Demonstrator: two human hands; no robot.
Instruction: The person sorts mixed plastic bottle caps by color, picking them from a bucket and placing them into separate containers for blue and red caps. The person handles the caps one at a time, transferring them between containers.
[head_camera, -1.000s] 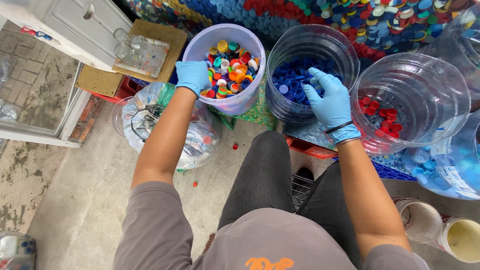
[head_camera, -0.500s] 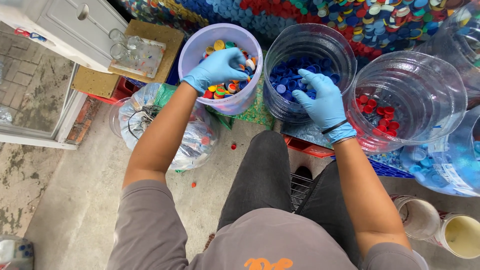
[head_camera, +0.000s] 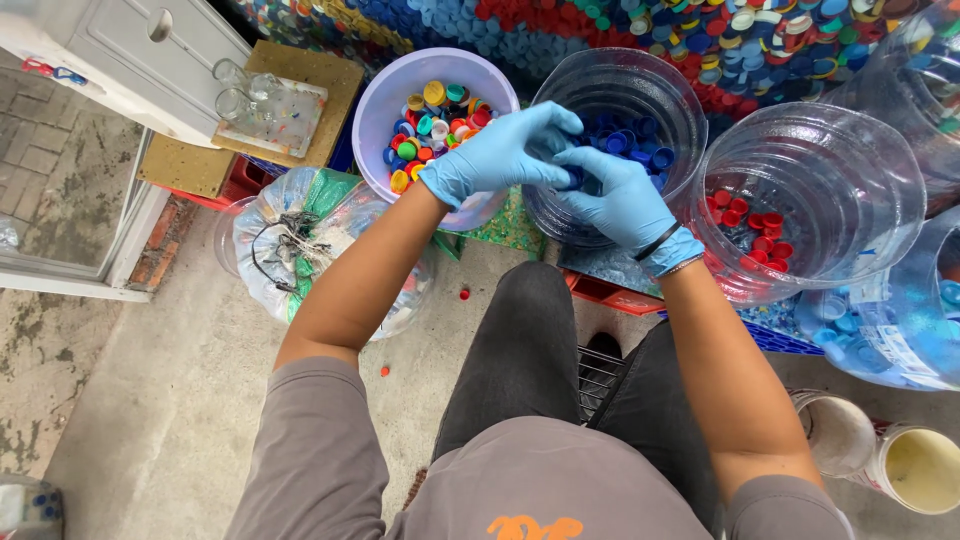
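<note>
— What's nearest you?

— The person's dark trousered knees, then on the concrete floor (head_camera: 150, 440) two loose red bottle caps (head_camera: 464, 294). At far right stand two open tins (head_camera: 880, 455).

— And the hands?

— Two, both in pale blue gloves. The left hand (head_camera: 500, 155) and right hand (head_camera: 620, 200) meet over the clear plastic tub of blue caps (head_camera: 615, 150). The left grip curls at the right's fingertips; whether either pinches a cap, I cannot tell.

— How many tubs?

— Three in a row: a lilac bucket of mixed-colour caps (head_camera: 440, 125) on the left, the blue one in the middle, and a clear tub of red caps (head_camera: 800, 200) on the right. A big clear jug with a pale label (head_camera: 890, 330) lies beside that.

— Behind?

— A clear bag with green contents (head_camera: 300, 240) sits left, two glass jars on a tray (head_camera: 265, 105) beyond it, and a heaped wall of coloured caps (head_camera: 650, 30) farthest back.
</note>
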